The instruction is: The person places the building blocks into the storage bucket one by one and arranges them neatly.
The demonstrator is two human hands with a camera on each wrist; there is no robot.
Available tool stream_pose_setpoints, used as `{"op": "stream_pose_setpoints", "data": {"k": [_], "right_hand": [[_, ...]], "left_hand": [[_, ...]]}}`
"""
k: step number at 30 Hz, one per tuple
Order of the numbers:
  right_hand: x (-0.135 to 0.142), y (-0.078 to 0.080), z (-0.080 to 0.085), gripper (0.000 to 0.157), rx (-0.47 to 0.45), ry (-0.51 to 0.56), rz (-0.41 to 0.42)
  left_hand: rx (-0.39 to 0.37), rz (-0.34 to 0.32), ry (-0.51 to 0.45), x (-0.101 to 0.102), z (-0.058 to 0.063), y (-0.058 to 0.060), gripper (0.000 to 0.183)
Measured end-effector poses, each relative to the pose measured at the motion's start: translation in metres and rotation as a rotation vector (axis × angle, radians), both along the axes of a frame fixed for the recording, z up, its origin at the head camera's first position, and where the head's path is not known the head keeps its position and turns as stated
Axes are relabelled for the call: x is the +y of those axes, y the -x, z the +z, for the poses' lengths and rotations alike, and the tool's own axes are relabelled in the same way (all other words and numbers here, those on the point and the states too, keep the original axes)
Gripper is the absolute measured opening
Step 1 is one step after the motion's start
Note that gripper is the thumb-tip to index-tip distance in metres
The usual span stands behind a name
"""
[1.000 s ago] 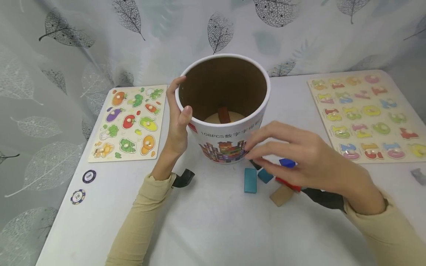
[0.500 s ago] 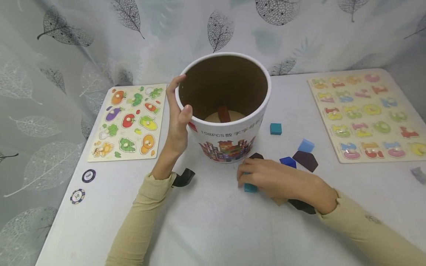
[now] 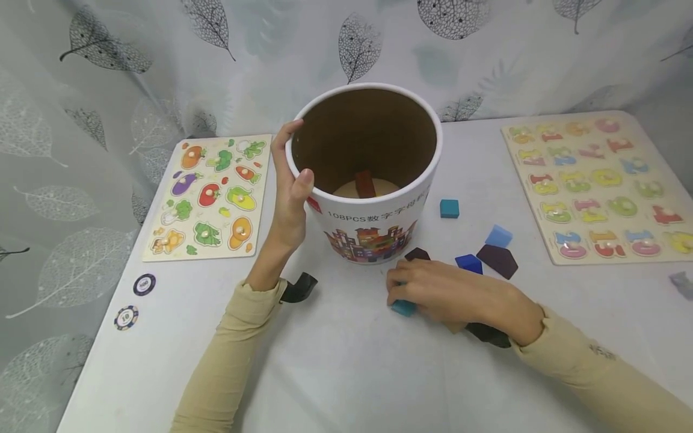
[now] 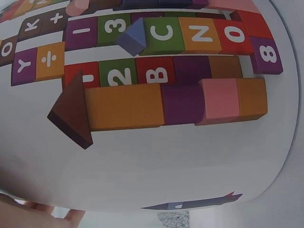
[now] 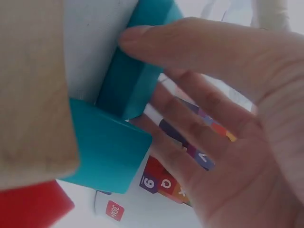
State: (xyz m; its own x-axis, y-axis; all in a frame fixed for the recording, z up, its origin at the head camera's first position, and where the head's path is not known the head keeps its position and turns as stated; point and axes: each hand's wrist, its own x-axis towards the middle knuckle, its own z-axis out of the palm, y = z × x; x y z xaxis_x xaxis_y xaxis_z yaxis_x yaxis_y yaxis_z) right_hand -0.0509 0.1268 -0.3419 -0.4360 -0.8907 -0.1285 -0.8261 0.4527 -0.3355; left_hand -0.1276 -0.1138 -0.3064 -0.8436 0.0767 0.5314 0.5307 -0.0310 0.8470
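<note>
A white bucket (image 3: 346, 207) with printed letter blocks stands tilted towards me, its mouth showing a red block (image 3: 365, 183) on the bottom. My left hand (image 3: 289, 204) grips its left rim, thumb outside and fingertips over the edge. Beside the bucket's front, my right hand (image 3: 444, 288) pinches a long teal block (image 5: 133, 71) between thumb and fingers, close over the table. A second teal block (image 5: 104, 147), a plain wooden block (image 5: 33, 95) and a red block (image 5: 33, 204) lie right by that hand, mostly hidden under it in the head view.
Right of the bucket lie a teal cube (image 3: 449, 208), a light blue block (image 3: 498, 236), a blue block (image 3: 468, 263) and two dark pentagonal blocks (image 3: 497, 260). A vegetable puzzle board (image 3: 222, 252) and two chips (image 3: 144, 284) are left; a number puzzle board (image 3: 548, 237) is right.
My right hand has come down and left from beside the bucket onto the teal block and now pinches it, tilting it slightly. The left hand and bucket stay put.
</note>
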Motion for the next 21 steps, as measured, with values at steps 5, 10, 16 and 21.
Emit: {"op": "stream_pose_setpoints", "data": {"k": [5,10,16,21], "right_hand": [[-0.003,0.002,0.007,0.031,-0.003,0.038,0.017],[0.001,0.006,0.041,0.032,0.016,0.159,0.045],[0.018,0.034,0.083,0.053,0.032,0.573,0.136],[0.029,0.071,0.109,0.062,0.139,0.804,0.094]], "left_hand": [[0.012,-0.006,0.002,-0.001,-0.001,0.0,0.099],[0.027,-0.02,-0.001,-0.001,-0.001,0.001,0.098],[0.033,-0.012,0.016,-0.001,-0.002,0.002,0.102],[0.01,0.009,0.026,-0.003,-0.003,0.0,0.104]]}}
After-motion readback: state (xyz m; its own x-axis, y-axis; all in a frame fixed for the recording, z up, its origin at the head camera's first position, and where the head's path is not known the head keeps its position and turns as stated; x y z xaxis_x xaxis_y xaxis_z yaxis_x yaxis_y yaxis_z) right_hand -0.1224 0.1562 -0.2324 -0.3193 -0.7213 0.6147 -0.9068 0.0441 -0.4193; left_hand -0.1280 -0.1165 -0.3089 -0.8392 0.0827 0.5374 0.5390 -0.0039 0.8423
